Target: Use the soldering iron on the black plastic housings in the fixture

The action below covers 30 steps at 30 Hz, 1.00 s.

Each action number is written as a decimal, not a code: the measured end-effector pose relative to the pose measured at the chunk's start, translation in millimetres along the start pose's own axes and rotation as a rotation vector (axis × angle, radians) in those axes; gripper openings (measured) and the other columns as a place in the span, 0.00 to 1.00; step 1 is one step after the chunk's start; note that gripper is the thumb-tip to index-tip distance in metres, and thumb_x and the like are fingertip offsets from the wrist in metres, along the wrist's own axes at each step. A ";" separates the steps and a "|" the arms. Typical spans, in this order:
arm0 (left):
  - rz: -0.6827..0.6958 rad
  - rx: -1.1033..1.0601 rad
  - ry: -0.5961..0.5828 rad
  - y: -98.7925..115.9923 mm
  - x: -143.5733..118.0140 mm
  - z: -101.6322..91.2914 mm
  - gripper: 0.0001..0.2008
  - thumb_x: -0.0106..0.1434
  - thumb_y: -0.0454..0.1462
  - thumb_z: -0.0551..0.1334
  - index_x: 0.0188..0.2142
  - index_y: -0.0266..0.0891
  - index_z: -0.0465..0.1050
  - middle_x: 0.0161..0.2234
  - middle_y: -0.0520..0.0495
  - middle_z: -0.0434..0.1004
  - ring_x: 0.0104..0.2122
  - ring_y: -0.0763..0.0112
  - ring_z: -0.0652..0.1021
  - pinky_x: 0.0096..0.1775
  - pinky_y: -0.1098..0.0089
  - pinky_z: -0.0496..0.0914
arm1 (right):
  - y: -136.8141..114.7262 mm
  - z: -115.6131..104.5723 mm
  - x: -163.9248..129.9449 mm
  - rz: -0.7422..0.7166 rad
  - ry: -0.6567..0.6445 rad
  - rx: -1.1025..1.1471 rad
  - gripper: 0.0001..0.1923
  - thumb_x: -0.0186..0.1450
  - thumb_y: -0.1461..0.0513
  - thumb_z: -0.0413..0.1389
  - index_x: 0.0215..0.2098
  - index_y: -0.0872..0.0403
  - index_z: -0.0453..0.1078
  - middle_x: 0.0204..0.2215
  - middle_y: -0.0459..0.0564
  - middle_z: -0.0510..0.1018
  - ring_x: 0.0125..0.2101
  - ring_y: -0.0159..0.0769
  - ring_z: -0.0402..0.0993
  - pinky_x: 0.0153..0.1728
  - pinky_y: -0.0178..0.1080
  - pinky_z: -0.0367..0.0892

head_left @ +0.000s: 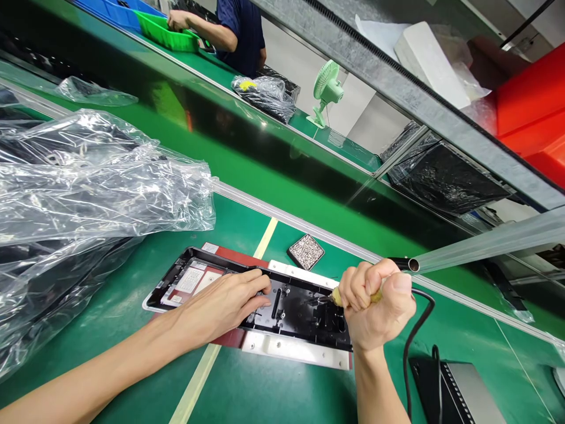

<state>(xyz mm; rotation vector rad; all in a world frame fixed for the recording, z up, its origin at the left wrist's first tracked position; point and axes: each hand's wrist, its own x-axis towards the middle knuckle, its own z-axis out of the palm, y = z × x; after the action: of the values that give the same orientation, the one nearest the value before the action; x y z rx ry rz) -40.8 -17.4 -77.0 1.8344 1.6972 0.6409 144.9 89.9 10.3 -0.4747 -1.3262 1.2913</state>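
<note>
Right hand (377,306) grips soldering iron (338,297) over black panel (291,312).

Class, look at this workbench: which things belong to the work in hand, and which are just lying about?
In use: left hand pressing the black panel; right hand gripping the corded soldering iron.

Lying about: plastic bags, small fan, square sponge pad, green tray.

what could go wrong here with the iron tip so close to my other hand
The left hand lies flat on the long black plastic panel, near the tip of the yellow-handled soldering iron gripped by the right hand; a slip might burn fingers. The black cord loops beside the wrist and may snag.
</note>
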 end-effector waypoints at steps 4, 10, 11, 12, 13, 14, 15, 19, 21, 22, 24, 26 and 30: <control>-0.007 0.000 -0.003 -0.9 -0.2 1.2 0.09 0.75 0.40 0.52 0.39 0.42 0.68 0.39 0.51 0.73 0.32 0.70 0.74 0.33 0.69 0.61 | 0.1 -0.2 -0.8 0.004 0.012 -0.003 0.23 0.70 0.52 0.54 0.20 0.52 0.58 0.11 0.37 0.54 0.12 0.24 0.47 0.11 0.28 0.50; -0.007 -0.011 -0.001 -2.4 -1.2 2.1 0.08 0.75 0.40 0.53 0.39 0.43 0.68 0.39 0.52 0.73 0.31 0.70 0.73 0.33 0.69 0.60 | -0.7 1.1 -1.0 0.009 0.020 0.010 0.23 0.69 0.51 0.54 0.20 0.52 0.59 0.11 0.37 0.54 0.11 0.24 0.47 0.10 0.28 0.49; -0.006 -0.012 0.000 -2.6 -1.3 2.2 0.08 0.75 0.40 0.53 0.39 0.43 0.68 0.39 0.52 0.73 0.31 0.70 0.73 0.33 0.69 0.60 | -0.7 1.2 -0.8 0.007 0.020 0.010 0.23 0.69 0.51 0.54 0.20 0.52 0.59 0.11 0.37 0.54 0.11 0.24 0.47 0.10 0.28 0.49; -0.008 -0.013 0.001 -2.9 -1.4 2.4 0.08 0.75 0.40 0.53 0.39 0.43 0.68 0.39 0.52 0.73 0.31 0.70 0.73 0.33 0.69 0.60 | -0.7 1.3 -0.7 0.005 0.019 0.008 0.23 0.69 0.51 0.54 0.19 0.52 0.59 0.11 0.37 0.54 0.11 0.24 0.47 0.10 0.28 0.50; -0.008 -0.015 0.005 -3.2 -1.4 2.6 0.08 0.75 0.40 0.53 0.39 0.43 0.68 0.39 0.52 0.73 0.31 0.70 0.73 0.33 0.69 0.60 | -0.7 1.3 -0.5 0.003 0.017 0.005 0.23 0.69 0.51 0.54 0.19 0.52 0.59 0.11 0.37 0.54 0.11 0.24 0.47 0.10 0.28 0.50; -0.008 -0.018 0.009 -3.4 -1.4 2.9 0.08 0.74 0.40 0.53 0.39 0.43 0.68 0.39 0.52 0.73 0.31 0.70 0.73 0.33 0.69 0.61 | -0.6 1.2 -0.4 0.000 0.015 0.001 0.24 0.69 0.51 0.54 0.19 0.52 0.59 0.11 0.37 0.54 0.11 0.24 0.47 0.10 0.28 0.50; -0.006 -0.021 0.014 -3.7 -1.5 3.1 0.08 0.74 0.40 0.53 0.39 0.43 0.68 0.39 0.52 0.73 0.31 0.70 0.73 0.32 0.69 0.61 | -0.6 1.1 -0.3 -0.001 0.012 -0.004 0.24 0.69 0.51 0.54 0.20 0.52 0.59 0.11 0.36 0.54 0.11 0.24 0.47 0.10 0.28 0.50; 0.011 -0.023 0.033 -4.7 -1.6 3.9 0.10 0.74 0.41 0.52 0.39 0.43 0.69 0.39 0.51 0.73 0.30 0.70 0.74 0.32 0.69 0.61 | -0.4 0.7 -0.3 0.004 0.011 -0.011 0.24 0.69 0.51 0.54 0.20 0.52 0.58 0.11 0.36 0.53 0.11 0.24 0.47 0.10 0.28 0.50; 0.008 -0.023 0.028 -5.0 -1.6 4.1 0.10 0.75 0.41 0.52 0.39 0.43 0.69 0.39 0.51 0.73 0.30 0.70 0.74 0.32 0.69 0.61 | -0.4 0.4 -0.5 0.003 0.012 -0.014 0.23 0.69 0.51 0.54 0.20 0.52 0.58 0.11 0.36 0.54 0.11 0.24 0.47 0.10 0.28 0.50; 0.002 -0.024 0.021 -5.0 -1.6 4.0 0.10 0.75 0.41 0.52 0.39 0.43 0.69 0.39 0.51 0.73 0.31 0.70 0.73 0.32 0.69 0.61 | -0.3 0.3 -0.6 0.002 0.013 -0.015 0.23 0.69 0.51 0.54 0.20 0.52 0.58 0.11 0.36 0.54 0.11 0.24 0.47 0.10 0.28 0.50; -0.013 -0.024 0.004 -4.7 -1.5 3.6 0.09 0.75 0.41 0.52 0.40 0.43 0.68 0.39 0.52 0.73 0.31 0.70 0.73 0.32 0.69 0.60 | -0.3 0.1 -0.9 -0.005 0.014 -0.016 0.23 0.69 0.51 0.54 0.20 0.52 0.58 0.11 0.36 0.54 0.11 0.24 0.47 0.10 0.28 0.50; -0.024 -0.024 -0.008 -4.2 -1.4 3.1 0.09 0.75 0.41 0.52 0.40 0.44 0.68 0.40 0.52 0.72 0.31 0.70 0.73 0.33 0.69 0.60 | -0.3 -0.1 -1.1 -0.010 0.013 -0.014 0.23 0.70 0.51 0.54 0.20 0.52 0.59 0.11 0.36 0.54 0.11 0.24 0.47 0.10 0.28 0.50; -0.029 -0.025 -0.017 -3.5 -1.6 2.7 0.08 0.75 0.42 0.52 0.40 0.44 0.67 0.40 0.53 0.72 0.31 0.70 0.72 0.33 0.69 0.59 | -0.2 -0.4 -1.2 -0.006 0.015 -0.004 0.23 0.70 0.52 0.54 0.20 0.52 0.59 0.11 0.36 0.54 0.11 0.24 0.47 0.10 0.28 0.49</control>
<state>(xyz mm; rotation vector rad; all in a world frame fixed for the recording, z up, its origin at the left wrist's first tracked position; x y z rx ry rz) -41.6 -19.1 -81.4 1.7898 1.6939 0.6305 145.6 89.0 9.8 -0.4819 -1.3172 1.2787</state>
